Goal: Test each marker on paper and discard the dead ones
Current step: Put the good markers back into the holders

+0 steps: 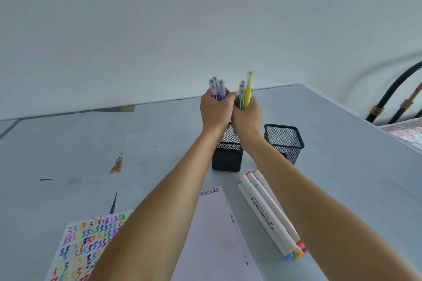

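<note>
Head view shows our left hand point(214, 110) and right hand point(247, 114) each clamped around a bundle of markers point(245, 96), light, stiff, slippery barrels we judge best gripped mid-shaft.

Two marker bunches held upright above the near black mesh cup point(226, 155) mid-tabletop: purple/lilac bunch point(217, 88) in left hand point(214, 112), green and yellow bunch point(245, 93) in right hand point(247, 116), caps up, hands touching. Second mesh cup point(284, 142) just right of the first. Four white twin-tip markers point(269, 212) lie side by side toward the near right, beside the blank sheet point(217, 235) with few squiggles along its far edge. Sheet full of coloured squiggles point(89, 242) at near-left edge
</note>
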